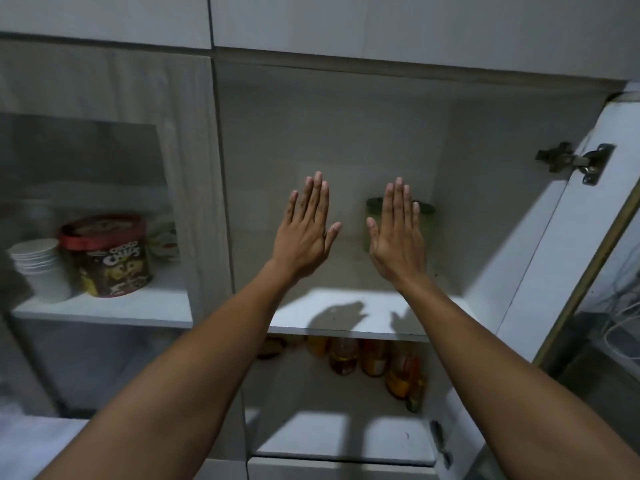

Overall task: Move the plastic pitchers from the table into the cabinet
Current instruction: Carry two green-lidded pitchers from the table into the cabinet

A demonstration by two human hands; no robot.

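Both arms reach up in front of an open white cabinet. My left hand is flat with fingers straight and holds nothing. My right hand is held the same way, a short gap to its right, also with nothing in it. Behind my right hand, at the back of the upper shelf, stands a green-lidded clear plastic pitcher, mostly hidden by the hand. No table is in view.
The cabinet door hangs open at right on a metal hinge. Several bottles stand on the lower shelf. Behind the glass door at left sit a chocolate cereal tub and stacked white cups.
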